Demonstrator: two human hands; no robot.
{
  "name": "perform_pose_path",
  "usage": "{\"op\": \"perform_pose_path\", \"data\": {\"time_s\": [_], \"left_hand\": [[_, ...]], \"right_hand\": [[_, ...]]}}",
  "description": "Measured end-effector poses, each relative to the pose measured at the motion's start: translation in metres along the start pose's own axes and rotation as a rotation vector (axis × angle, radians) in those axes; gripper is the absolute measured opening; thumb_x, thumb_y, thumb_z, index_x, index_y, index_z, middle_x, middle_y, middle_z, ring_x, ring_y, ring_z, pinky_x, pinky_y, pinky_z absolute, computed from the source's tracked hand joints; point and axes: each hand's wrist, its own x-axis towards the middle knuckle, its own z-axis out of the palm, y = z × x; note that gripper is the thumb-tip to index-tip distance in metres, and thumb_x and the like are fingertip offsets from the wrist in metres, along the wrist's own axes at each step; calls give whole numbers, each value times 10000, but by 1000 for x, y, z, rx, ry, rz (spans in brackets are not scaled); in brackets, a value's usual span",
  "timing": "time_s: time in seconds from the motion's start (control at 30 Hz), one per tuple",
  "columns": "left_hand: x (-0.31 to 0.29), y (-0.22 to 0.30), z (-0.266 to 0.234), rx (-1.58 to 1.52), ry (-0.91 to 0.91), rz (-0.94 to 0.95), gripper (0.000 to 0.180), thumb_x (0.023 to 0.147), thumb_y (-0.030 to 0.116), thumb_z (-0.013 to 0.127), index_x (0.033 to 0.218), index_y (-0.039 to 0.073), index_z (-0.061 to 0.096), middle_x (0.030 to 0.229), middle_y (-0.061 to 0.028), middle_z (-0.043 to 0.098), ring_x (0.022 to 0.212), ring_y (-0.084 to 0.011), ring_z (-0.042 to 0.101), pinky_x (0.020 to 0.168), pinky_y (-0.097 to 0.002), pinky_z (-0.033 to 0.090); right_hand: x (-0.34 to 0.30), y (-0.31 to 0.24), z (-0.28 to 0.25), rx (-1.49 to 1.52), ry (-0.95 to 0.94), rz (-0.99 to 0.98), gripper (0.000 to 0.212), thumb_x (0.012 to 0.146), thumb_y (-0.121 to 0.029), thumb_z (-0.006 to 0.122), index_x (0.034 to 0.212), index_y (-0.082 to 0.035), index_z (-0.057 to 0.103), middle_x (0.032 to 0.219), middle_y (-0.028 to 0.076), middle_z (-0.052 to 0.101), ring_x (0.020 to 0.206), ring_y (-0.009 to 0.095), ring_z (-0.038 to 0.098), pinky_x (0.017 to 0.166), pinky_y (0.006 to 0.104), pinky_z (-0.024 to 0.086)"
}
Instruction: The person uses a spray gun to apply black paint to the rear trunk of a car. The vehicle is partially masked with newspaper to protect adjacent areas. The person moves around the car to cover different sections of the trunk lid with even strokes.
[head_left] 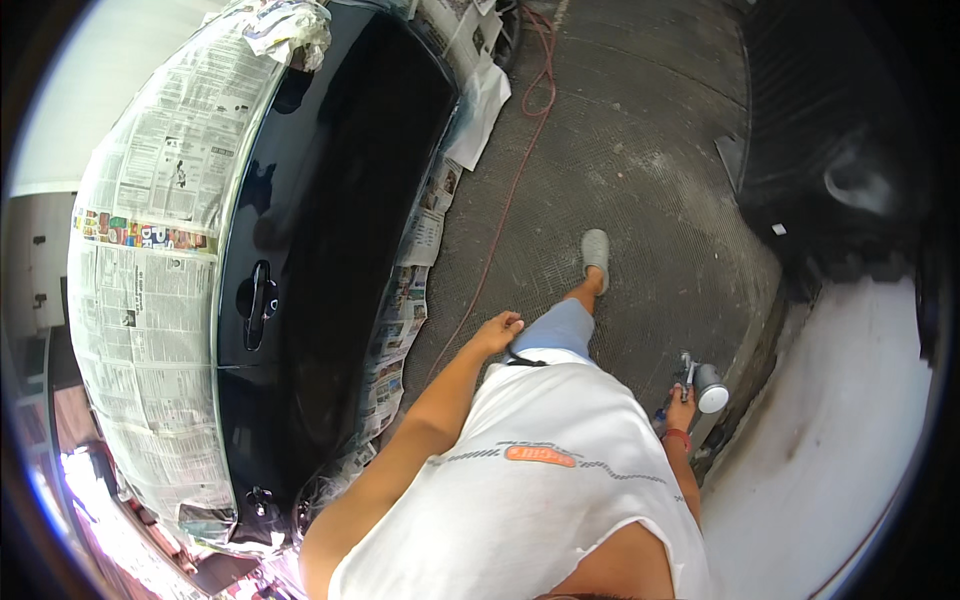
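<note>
My right hand [681, 408] is closed round the handle of a spray gun [686, 372], held low at my right side. A grey cup with a white round end [711, 391] sits on the gun. My left hand [496, 333] hangs by my left thigh, fingers loosely bent and nothing seen in them. To my left stands a car with glossy dark door panels [330, 220] and a door handle [262, 305]. Newspaper [150, 290] taped over its windows and upper body surrounds the dark panels.
A red hose [507, 205] runs along the dark textured floor [640, 150] between me and the car. More newspaper [405, 310] hangs along the car's lower edge. On the right are a black cover [840, 120] and a large white surface [830, 400].
</note>
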Motion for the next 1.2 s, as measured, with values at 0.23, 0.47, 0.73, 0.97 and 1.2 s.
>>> {"op": "perform_pose_path", "data": {"time_s": [0.23,0.47,0.73,0.97,1.2], "left_hand": [[173,7,21,557,-343,-102,573,1008,510,517,1334,56,646,1371,-221,637,1331,-393,561,1111,-476,437],[229,299,4,117,-1,159,593,1027,455,549,1478,71,517,1491,-217,533,1399,-377,490,1159,-464,387],[226,377,138,101,78,-2,525,1048,442,498,1453,108,523,1481,-192,524,1388,-410,470,1147,-519,382],[229,323,302,208,-392,-470,665,1064,494,440,1644,234,243,1730,-113,120,1575,-375,171,1234,-586,253],[311,349,333,196,-542,-637,786,1036,641,386,1673,266,118,1735,-161,-25,1575,-467,12,1231,-641,181]], "right_hand": [[139,-146,-27,-94,30,-174,586,1001,-346,647,1374,98,565,948,162,736,884,256,670,881,370,511],[287,-214,-43,-105,-127,-166,593,1018,-353,616,1405,88,535,1115,219,729,1022,311,687,962,386,498],[486,-251,-33,-392,-439,-372,671,1028,-401,602,1462,96,479,1392,305,588,1270,397,582,1094,389,422],[637,-261,4,-656,-532,-435,676,1028,-422,607,1455,90,495,1450,297,552,1353,383,531,1148,388,374],[789,-181,112,-678,-615,-396,708,1021,-451,598,1450,103,501,1475,297,534,1391,381,503,1170,390,350]]}}
